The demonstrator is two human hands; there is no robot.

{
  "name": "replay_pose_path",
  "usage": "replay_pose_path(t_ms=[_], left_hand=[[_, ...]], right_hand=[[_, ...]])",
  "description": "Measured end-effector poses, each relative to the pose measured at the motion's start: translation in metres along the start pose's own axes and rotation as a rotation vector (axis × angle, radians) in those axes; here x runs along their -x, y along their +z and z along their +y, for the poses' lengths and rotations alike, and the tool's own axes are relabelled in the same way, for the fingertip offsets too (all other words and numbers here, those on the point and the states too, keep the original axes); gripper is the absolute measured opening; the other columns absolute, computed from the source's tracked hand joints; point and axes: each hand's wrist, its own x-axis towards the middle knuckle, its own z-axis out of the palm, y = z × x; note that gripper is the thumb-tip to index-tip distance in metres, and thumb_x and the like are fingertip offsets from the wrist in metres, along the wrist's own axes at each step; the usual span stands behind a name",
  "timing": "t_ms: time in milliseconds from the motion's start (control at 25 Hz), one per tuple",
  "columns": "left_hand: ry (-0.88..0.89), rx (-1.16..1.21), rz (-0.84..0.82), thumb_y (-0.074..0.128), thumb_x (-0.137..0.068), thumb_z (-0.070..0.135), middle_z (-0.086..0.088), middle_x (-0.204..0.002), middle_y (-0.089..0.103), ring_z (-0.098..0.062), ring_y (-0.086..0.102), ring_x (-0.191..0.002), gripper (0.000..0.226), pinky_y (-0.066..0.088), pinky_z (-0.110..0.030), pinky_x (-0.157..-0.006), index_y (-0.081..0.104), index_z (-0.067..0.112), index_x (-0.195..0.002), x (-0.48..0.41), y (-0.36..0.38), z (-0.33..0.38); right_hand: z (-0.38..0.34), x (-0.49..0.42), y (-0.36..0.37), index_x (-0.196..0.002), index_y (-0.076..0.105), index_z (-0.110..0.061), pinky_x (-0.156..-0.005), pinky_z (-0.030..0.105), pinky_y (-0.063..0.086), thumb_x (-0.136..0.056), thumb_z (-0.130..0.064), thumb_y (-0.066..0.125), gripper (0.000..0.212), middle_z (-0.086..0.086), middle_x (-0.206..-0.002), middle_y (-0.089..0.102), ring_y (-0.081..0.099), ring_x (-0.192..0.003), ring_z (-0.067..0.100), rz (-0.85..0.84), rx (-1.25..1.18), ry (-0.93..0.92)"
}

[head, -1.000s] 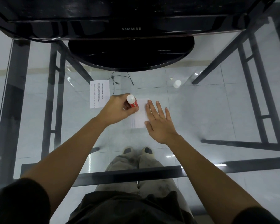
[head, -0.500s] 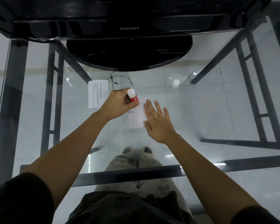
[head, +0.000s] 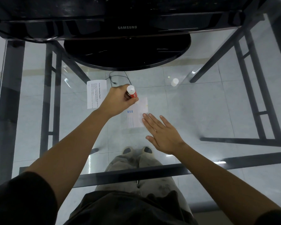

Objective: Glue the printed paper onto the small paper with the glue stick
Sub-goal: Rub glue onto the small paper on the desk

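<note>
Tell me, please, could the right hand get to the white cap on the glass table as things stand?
Probably yes: the right hand lies flat and empty, and the glass between it and the cap looks bare.

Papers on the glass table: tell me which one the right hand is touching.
The small paper in the middle, its near corner under the right hand fingertips. The printed paper headed "Printer Information Report" lies apart, beyond the left hand.

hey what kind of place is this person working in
Probably an office or home desk area: a black Samsung monitor on a round stand sits on a clear glass-topped table with a dark metal frame, over a pale tiled floor. Printed paper sheets lie on the glass.
</note>
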Motion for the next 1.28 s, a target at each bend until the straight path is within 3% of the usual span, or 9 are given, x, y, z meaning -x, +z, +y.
replay_pose_path(t_ms=[120, 240, 440, 560, 640, 720, 840, 1080, 1280], left_hand=[[-0.003, -0.005, -0.004, 0.069, -0.08, 0.031, -0.003, -0.086, 0.07, -0.015, 0.064, -0.076, 0.027, 0.052, -0.026, -0.072, 0.06, 0.012, -0.095, 0.0, -0.001, 0.001], [0.003, 0.006, -0.011, 0.068, -0.08, 0.031, -0.003, -0.086, 0.07, -0.015, 0.064, -0.076, 0.025, 0.052, -0.026, -0.072, 0.06, 0.012, -0.094, 0.001, -0.001, 0.0], [-0.049, 0.024, -0.014, 0.069, -0.079, 0.034, 0.0, -0.085, 0.068, -0.013, 0.062, -0.076, 0.028, 0.042, -0.011, -0.063, 0.06, 0.015, -0.097, -0.002, -0.002, -0.004], [-0.088, 0.063, 0.03, 0.069, -0.079, 0.034, 0.0, -0.085, 0.068, -0.012, 0.062, -0.078, 0.027, 0.046, -0.017, -0.067, 0.06, 0.017, -0.099, -0.002, -0.005, -0.005], [-0.035, 0.121, 0.045, 0.07, -0.079, 0.032, 0.001, -0.087, 0.069, -0.008, 0.063, -0.077, 0.025, 0.049, -0.014, -0.07, 0.06, 0.018, -0.097, 0.0, -0.004, 0.0], [0.07, 0.147, -0.047, 0.072, -0.079, 0.03, 0.002, -0.09, 0.069, -0.005, 0.062, -0.076, 0.025, 0.048, -0.007, -0.069, 0.061, 0.018, -0.098, 0.007, 0.002, 0.008], [0.153, 0.1, -0.186, 0.073, -0.078, 0.026, -0.001, -0.096, 0.069, -0.011, 0.064, -0.082, 0.028, 0.052, -0.019, -0.076, 0.062, 0.016, -0.102, 0.009, 0.01, 0.014], [0.132, 0.039, -0.053, 0.07, -0.081, 0.026, -0.003, -0.094, 0.068, -0.012, 0.06, -0.079, 0.025, 0.041, -0.009, -0.067, 0.061, 0.014, -0.101, -0.011, 0.0, 0.013], [0.155, 0.048, -0.2, 0.072, -0.078, 0.03, 0.005, -0.092, 0.066, -0.008, 0.059, -0.079, 0.028, 0.041, -0.007, -0.067, 0.061, 0.018, -0.101, -0.004, 0.008, 0.013]], right_hand=[[0.005, 0.009, 0.003, -0.146, 0.0, -0.016, -0.11, 0.042, -0.013, -0.092, -0.055, 0.0, 0.066, 0.0, -0.15, -0.009, -0.013, -0.138, 0.017, -0.02, 0.021, -0.051], [0.009, 0.012, 0.007, -0.145, -0.006, -0.019, -0.109, 0.04, -0.016, -0.09, -0.057, 0.0, 0.067, -0.001, -0.151, -0.011, -0.016, -0.138, 0.016, -0.053, 0.0, -0.09], [0.009, 0.011, 0.009, -0.147, 0.001, -0.017, -0.111, 0.04, -0.01, -0.092, -0.056, 0.005, 0.067, -0.002, -0.151, -0.008, -0.012, -0.139, 0.017, -0.051, -0.047, -0.088], [0.009, 0.011, 0.011, -0.147, 0.0, -0.017, -0.111, 0.038, -0.01, -0.093, -0.054, 0.009, 0.066, -0.003, -0.151, -0.01, -0.014, -0.139, 0.016, -0.042, -0.07, -0.082], [0.009, 0.011, 0.012, -0.147, 0.0, -0.017, -0.111, 0.037, -0.01, -0.093, -0.053, 0.011, 0.065, -0.003, -0.151, -0.01, -0.014, -0.139, 0.016, -0.042, -0.083, -0.08], [0.009, 0.011, 0.013, -0.147, 0.0, -0.017, -0.111, 0.036, -0.01, -0.094, -0.052, 0.011, 0.064, -0.003, -0.151, -0.009, -0.013, -0.139, 0.015, -0.039, -0.098, -0.078], [0.009, 0.01, 0.013, -0.147, 0.0, -0.019, -0.112, 0.035, -0.01, -0.093, -0.053, 0.009, 0.065, -0.004, -0.151, -0.011, -0.013, -0.14, 0.014, -0.038, -0.115, -0.078], [0.009, 0.011, 0.015, -0.147, -0.002, -0.019, -0.112, 0.035, -0.01, -0.093, -0.054, 0.006, 0.065, -0.005, -0.151, -0.012, -0.013, -0.14, 0.014, -0.028, -0.131, -0.074], [0.009, 0.01, 0.016, -0.147, -0.001, -0.02, -0.111, 0.034, -0.011, -0.093, -0.054, 0.008, 0.065, -0.006, -0.151, -0.012, -0.015, -0.139, 0.013, -0.027, -0.141, -0.073]])
